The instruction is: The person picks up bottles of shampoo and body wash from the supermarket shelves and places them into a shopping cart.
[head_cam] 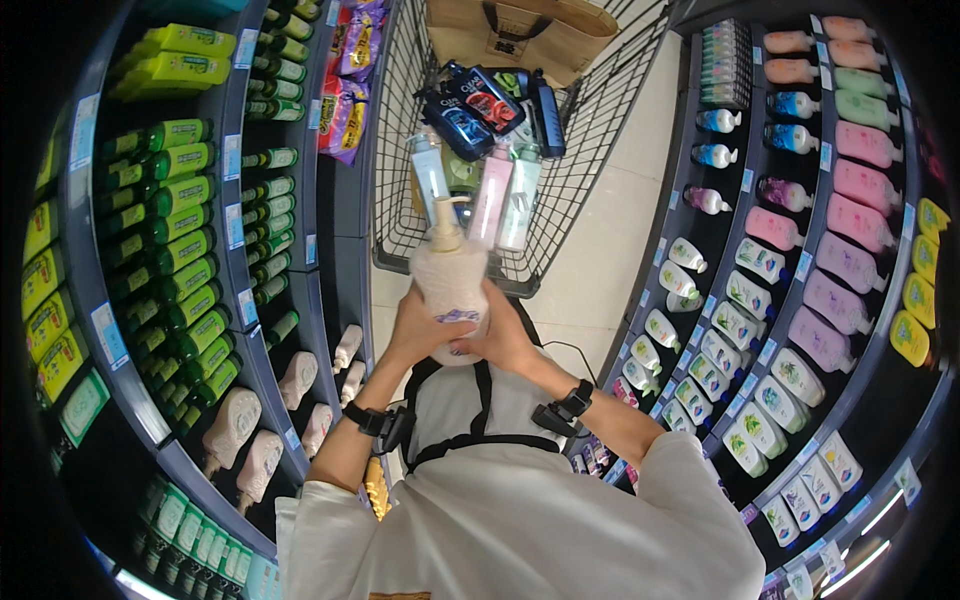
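Observation:
A large pale pink pump bottle (pixel 454 281) stands upright between my two hands, with its cream pump head at the top. My left hand (pixel 424 324) grips its lower left side, and my right hand (pixel 504 330) holds the lower right side, both thumbs across the front. Just beyond the bottle is a wire shopping cart (pixel 592 176). In it lie a blue pump bottle (pixel 429 171), a pink pump bottle (pixel 493 196), a pale green pump bottle (pixel 520 204), several dark blue Clear bottles (pixel 457 124) and a brown paper bag (pixel 457 34).
Shelves of green bottles (pixel 184 191) run along the left, with more pale pink pump bottles (pixel 232 424) low down. On the right, shelves hold pink bottles (pixel 862 184), purple bottles (pixel 829 304) and white bottles (pixel 735 322). Tiled floor (pixel 581 289) shows beside the cart.

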`<state>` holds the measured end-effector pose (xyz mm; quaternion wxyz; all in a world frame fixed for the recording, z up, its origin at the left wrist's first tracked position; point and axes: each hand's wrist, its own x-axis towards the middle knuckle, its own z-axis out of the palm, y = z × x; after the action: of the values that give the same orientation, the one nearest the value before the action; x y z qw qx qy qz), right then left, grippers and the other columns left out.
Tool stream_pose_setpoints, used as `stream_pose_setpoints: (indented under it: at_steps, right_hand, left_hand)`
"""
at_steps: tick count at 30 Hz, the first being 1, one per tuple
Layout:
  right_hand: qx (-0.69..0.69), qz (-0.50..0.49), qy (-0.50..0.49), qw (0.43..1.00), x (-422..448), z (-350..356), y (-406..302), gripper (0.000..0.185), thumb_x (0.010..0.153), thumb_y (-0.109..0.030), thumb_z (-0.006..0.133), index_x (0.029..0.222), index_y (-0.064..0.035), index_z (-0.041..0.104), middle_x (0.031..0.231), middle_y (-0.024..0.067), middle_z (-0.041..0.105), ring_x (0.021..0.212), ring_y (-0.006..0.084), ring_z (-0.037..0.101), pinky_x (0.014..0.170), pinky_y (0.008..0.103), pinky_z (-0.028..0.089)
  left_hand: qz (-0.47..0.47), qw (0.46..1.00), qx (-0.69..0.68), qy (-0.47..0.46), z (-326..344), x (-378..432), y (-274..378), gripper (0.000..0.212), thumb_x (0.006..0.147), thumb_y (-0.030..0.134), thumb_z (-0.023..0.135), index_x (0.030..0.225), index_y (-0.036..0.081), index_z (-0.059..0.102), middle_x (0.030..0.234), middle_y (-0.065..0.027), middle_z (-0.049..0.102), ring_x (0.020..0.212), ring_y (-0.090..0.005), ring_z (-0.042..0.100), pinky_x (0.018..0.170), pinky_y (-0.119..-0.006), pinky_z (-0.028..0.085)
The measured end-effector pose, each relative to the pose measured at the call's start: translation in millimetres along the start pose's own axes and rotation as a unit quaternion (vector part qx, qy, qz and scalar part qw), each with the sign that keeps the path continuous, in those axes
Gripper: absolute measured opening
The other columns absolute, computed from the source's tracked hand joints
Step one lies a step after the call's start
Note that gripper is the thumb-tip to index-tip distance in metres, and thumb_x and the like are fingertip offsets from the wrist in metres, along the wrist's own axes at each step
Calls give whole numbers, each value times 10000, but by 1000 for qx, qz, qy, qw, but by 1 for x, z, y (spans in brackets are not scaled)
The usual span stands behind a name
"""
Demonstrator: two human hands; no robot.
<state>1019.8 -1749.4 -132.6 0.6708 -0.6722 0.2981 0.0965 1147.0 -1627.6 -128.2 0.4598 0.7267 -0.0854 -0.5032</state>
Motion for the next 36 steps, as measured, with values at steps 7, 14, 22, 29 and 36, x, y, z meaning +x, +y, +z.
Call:
stream_pose_setpoints:
  at_steps: [7, 14, 22, 29, 36]
  right_hand:
    - [229, 136, -209, 941, 27, -24, 37, 452, 984, -300, 511, 1317, 5, 502, 1168, 125, 625, 1026, 167, 595, 907, 290, 465]
    - [-273, 51, 214, 936, 135, -50, 126, 519, 832, -117, 599, 1244, 105, 376, 1188, 388, 428, 1001, 517, 532, 908, 512, 457]
    - [-229, 189, 289, 910, 201, -53, 206, 467, 825, -98, 516, 1233, 106, 414, 1197, 351, 476, 1105, 467, 502, 975, 467, 426]
    - [-282, 200, 287, 893, 223, -72, 202, 365, 769, -26, 566, 1109, 96, 512, 1124, 309, 528, 1056, 431, 552, 936, 431, 472]
    - [-243, 243, 211, 915, 262, -101, 211, 390, 789, -120, 497, 1127, 69, 537, 1118, 371, 572, 1055, 465, 586, 884, 462, 500]
  left_hand:
    - [-60, 995, -75, 15, -15, -24, -33, 763, 604, -2, 848, 1267, -17, 471, 1158, -106, 621, 1063, -214, 610, 936, -333, 487]
    - [-88, 992, -57, 67, -16, -49, -33, 682, 601, -17, 844, 1206, 2, 529, 1118, -105, 638, 1026, -204, 623, 896, -328, 507]
    - [-99, 982, -59, 150, -19, -70, -20, 631, 609, -15, 833, 1173, -2, 551, 1065, -100, 645, 954, -195, 635, 858, -320, 512]
    - [-126, 971, -79, 187, -21, -76, -24, 618, 614, -7, 834, 1162, -15, 550, 1053, -105, 640, 941, -191, 631, 846, -317, 510]
    - [-156, 961, -103, 205, -18, -69, -20, 627, 606, -10, 842, 1160, -16, 550, 1050, -106, 642, 938, -193, 631, 834, -319, 512]
